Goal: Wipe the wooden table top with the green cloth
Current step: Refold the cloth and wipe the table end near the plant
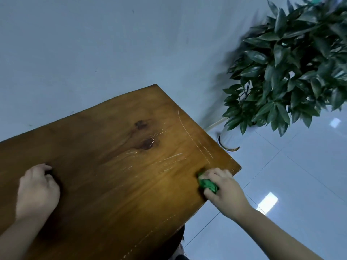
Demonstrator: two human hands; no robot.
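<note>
The wooden table top fills the lower left of the head view, brown with two dark knots and pale scratch lines. My right hand grips a bunched green cloth and presses it on the wood close to the table's right corner. My left hand rests on the left part of the table with its fingers curled under and nothing held.
A leafy potted plant in a white pot stands on the floor just beyond the table's right edge. A pale wall runs behind the table, and glossy white floor tiles lie to the right.
</note>
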